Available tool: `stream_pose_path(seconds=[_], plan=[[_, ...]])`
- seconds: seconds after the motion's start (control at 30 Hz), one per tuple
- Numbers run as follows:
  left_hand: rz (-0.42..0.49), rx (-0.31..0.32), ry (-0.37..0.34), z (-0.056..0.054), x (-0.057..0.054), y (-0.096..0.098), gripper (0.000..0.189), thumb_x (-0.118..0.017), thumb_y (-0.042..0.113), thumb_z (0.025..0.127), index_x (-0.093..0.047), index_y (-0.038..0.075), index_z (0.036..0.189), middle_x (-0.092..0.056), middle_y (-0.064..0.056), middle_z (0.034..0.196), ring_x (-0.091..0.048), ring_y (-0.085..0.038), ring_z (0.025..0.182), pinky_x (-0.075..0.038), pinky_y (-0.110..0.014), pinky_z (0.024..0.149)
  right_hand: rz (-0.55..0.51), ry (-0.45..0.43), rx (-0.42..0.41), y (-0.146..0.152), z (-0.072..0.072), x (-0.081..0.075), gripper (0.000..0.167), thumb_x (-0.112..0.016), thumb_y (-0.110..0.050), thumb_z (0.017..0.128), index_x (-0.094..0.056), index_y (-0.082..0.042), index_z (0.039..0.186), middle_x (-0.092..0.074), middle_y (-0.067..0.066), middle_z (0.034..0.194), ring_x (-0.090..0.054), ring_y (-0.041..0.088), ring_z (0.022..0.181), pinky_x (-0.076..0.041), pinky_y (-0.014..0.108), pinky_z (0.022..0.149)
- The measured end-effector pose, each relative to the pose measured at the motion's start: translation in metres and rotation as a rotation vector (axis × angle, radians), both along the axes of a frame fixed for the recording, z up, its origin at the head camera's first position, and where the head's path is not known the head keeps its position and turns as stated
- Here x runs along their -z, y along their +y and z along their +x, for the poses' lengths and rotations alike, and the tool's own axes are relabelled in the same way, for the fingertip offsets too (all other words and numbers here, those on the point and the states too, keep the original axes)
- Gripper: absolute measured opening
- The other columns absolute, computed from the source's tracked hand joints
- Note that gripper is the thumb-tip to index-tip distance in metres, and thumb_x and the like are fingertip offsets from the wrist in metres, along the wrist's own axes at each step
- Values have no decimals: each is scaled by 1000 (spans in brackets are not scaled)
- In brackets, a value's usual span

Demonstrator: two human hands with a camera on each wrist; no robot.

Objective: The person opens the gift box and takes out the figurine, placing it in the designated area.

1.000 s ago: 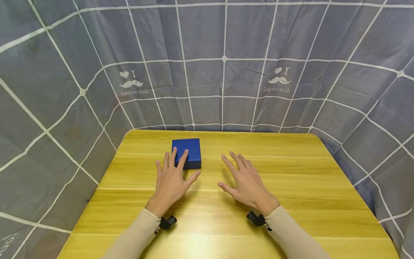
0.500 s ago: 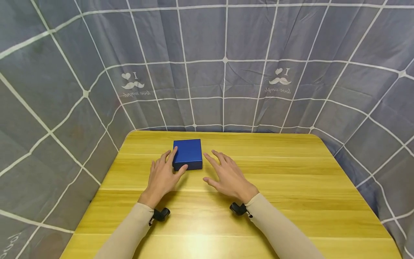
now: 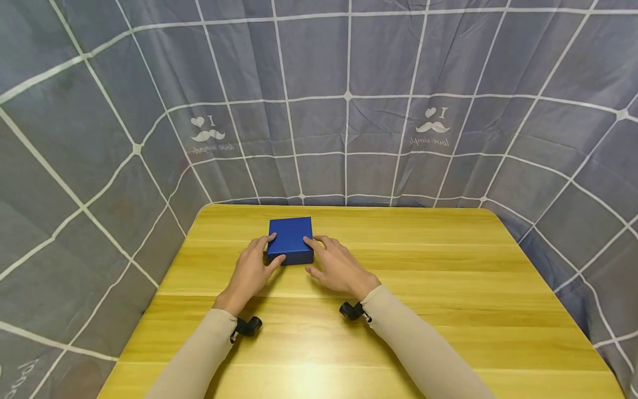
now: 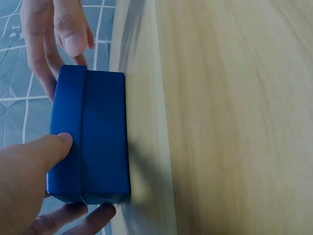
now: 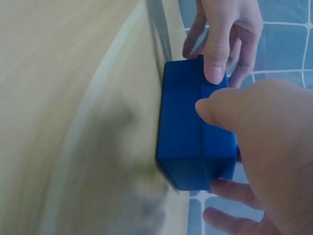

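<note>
pinching the blue box (image 3: 290, 237) is the left hand (image 3: 247, 271); the right hand (image 3: 340, 268), spread, perhaps touches its side.

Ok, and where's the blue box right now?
In the head view, the blue box sits towards the far edge of the wooden table, slightly left of centre, between the left hand and right hand.

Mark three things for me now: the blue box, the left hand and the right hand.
Blue box (image 3: 291, 237): head view, on the middle of its top face.
Left hand (image 3: 247, 272): head view, on the back of the hand.
Right hand (image 3: 340, 268): head view, on the back of the hand.
</note>
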State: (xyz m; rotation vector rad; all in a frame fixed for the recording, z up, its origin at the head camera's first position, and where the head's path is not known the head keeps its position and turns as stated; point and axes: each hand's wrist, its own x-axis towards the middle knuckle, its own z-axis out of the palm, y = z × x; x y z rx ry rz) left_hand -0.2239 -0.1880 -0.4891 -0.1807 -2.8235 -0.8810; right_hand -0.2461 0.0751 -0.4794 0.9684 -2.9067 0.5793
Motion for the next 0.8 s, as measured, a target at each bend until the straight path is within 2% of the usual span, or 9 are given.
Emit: stream_pose_path(seconds=[0.2, 0.37, 0.6, 0.8], plan=[[-6, 20, 23, 3, 0, 2, 73, -84, 31, 111, -55, 3, 172, -65, -32, 160, -68, -52, 148, -57, -63, 125, -17, -5, 2, 0, 3, 0, 73, -73, -37, 117, -45, -16, 181, -59, 21, 170, -62, 43, 155, -52, 62, 130], [-2, 57, 40, 5, -1, 5, 72, -88, 29, 108, -59, 2, 168, -70, -30, 157, -71, -48, 145, -59, -60, 123, -36, -12, 6, 8, 5, -4, 65, -73, -35, 118, -52, -14, 176, -61, 21, 166, -64, 42, 151, -55, 60, 128], [36, 105, 37, 10, -2, 9, 69, -91, 28, 105, -65, 5, 164, -74, -23, 155, -82, -35, 121, -69, -51, 107, -77, -20, -6, 23, 11, -7, 56, -76, -32, 116, -62, -13, 168, -54, 21, 171, -64, 42, 151, -63, 55, 118], [66, 146, 28, 19, -1, 17, 69, -94, 27, 102, -67, 5, 162, -77, -23, 150, -86, -31, 111, -72, -44, 98, -66, -17, 0, 37, 18, -7, 53, -79, -33, 114, -68, -15, 163, -52, 20, 176, -63, 42, 156, -62, 55, 121]])
